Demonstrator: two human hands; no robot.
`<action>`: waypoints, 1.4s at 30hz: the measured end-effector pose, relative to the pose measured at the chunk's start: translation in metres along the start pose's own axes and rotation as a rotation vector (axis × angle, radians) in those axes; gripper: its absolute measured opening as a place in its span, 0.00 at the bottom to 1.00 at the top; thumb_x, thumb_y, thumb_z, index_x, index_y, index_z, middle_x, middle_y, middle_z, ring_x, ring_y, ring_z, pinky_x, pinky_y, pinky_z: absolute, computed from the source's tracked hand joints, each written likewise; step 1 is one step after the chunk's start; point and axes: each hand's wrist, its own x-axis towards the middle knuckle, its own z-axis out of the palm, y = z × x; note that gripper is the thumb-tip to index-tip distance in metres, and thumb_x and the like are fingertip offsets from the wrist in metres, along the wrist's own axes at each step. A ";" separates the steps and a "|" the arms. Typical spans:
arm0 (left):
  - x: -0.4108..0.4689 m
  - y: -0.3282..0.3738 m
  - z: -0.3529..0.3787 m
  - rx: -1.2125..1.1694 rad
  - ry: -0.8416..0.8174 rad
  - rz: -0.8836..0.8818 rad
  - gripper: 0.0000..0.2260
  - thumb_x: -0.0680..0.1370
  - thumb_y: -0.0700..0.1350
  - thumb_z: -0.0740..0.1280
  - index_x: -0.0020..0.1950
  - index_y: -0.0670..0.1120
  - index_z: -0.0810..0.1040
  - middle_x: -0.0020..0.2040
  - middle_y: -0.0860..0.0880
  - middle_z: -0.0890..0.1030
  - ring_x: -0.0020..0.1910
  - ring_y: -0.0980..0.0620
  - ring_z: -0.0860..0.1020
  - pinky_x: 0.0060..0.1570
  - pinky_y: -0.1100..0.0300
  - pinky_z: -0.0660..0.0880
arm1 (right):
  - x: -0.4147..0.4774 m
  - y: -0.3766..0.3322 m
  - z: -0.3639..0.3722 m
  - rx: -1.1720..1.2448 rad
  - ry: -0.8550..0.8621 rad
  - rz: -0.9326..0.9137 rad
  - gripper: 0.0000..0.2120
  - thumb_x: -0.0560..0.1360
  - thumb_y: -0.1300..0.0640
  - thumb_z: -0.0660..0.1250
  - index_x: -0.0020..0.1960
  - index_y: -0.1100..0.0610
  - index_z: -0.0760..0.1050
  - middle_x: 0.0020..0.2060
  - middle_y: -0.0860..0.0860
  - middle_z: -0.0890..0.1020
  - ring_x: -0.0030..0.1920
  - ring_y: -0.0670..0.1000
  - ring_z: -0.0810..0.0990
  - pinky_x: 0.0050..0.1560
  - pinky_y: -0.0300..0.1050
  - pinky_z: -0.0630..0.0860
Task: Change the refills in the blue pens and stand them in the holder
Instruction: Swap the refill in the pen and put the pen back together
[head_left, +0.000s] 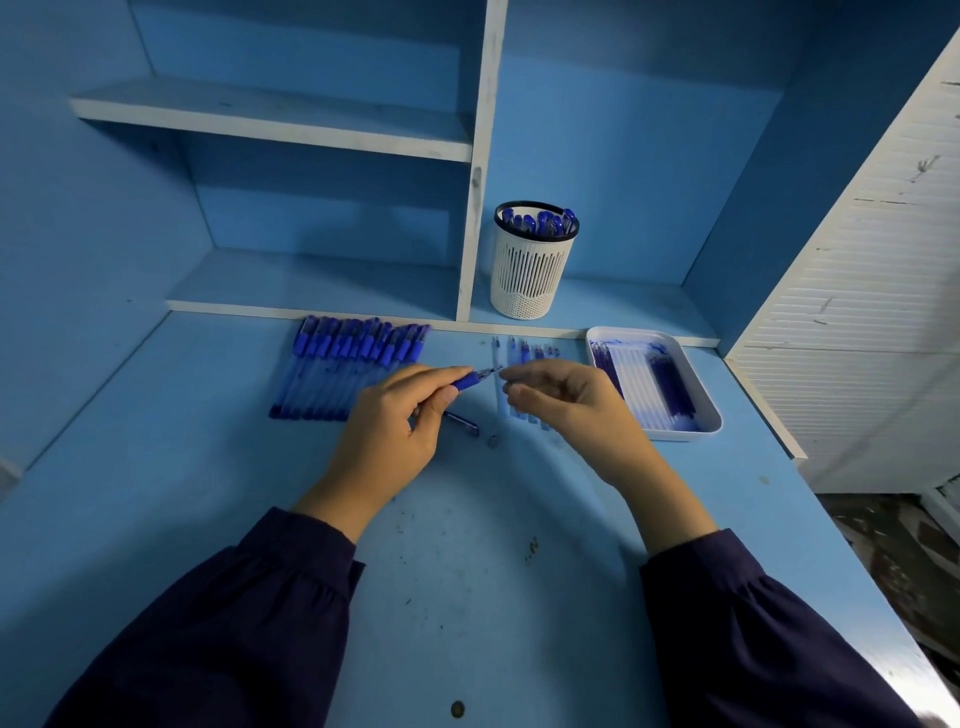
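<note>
Blue table (208, 493) with a blue shelf unit (270, 122) at the back, white edges; white slatted panel at far right. A white slotted pen holder (532, 275) with a black rim stands on the low shelf right of the divider, with several blue pens upright in it. A row of capped blue pens (348, 364) lies side by side at the table's back left. Loose refills (522, 353) lie in a short row behind the right hand, blurred. A white tray (698, 395) at back right holds more refills, some dark blue, some pale.

Left hand (395, 431): grip clamped on a blue pen (470, 379), fingers curled round the barrel, rubber section and metal tip sticking out to the right, cap off. Right hand (561, 400): fingers curled, thumb and forefinger close together just beside the pen tip; whether that grip pinches anything cannot be told. Both hands are raised above the table centre.

A dark blue pen cap (465, 423) lies on the table under the left hand's fingers. A small grey part (491, 441) sits just right of it. Dark navy sleeves (234, 623) cover both forearms.
</note>
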 end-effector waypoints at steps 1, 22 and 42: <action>0.000 0.000 -0.001 0.000 0.006 -0.011 0.12 0.81 0.42 0.64 0.62 0.42 0.81 0.52 0.49 0.83 0.47 0.54 0.80 0.47 0.61 0.78 | -0.002 0.002 0.000 -0.071 -0.021 -0.005 0.07 0.75 0.60 0.71 0.52 0.55 0.83 0.41 0.50 0.85 0.43 0.46 0.83 0.48 0.38 0.78; -0.004 -0.002 0.000 0.009 -0.047 -0.001 0.11 0.80 0.39 0.67 0.62 0.44 0.81 0.51 0.54 0.81 0.47 0.61 0.78 0.46 0.69 0.75 | -0.008 0.000 0.011 0.144 0.190 -0.143 0.05 0.76 0.66 0.68 0.47 0.58 0.79 0.40 0.53 0.82 0.41 0.51 0.79 0.42 0.39 0.76; -0.006 -0.001 0.001 0.025 -0.110 0.018 0.12 0.80 0.43 0.65 0.62 0.47 0.82 0.51 0.55 0.82 0.49 0.59 0.79 0.48 0.61 0.78 | -0.011 0.001 0.010 -0.024 -0.004 -0.135 0.06 0.75 0.65 0.69 0.52 0.61 0.77 0.40 0.53 0.81 0.39 0.46 0.79 0.44 0.36 0.76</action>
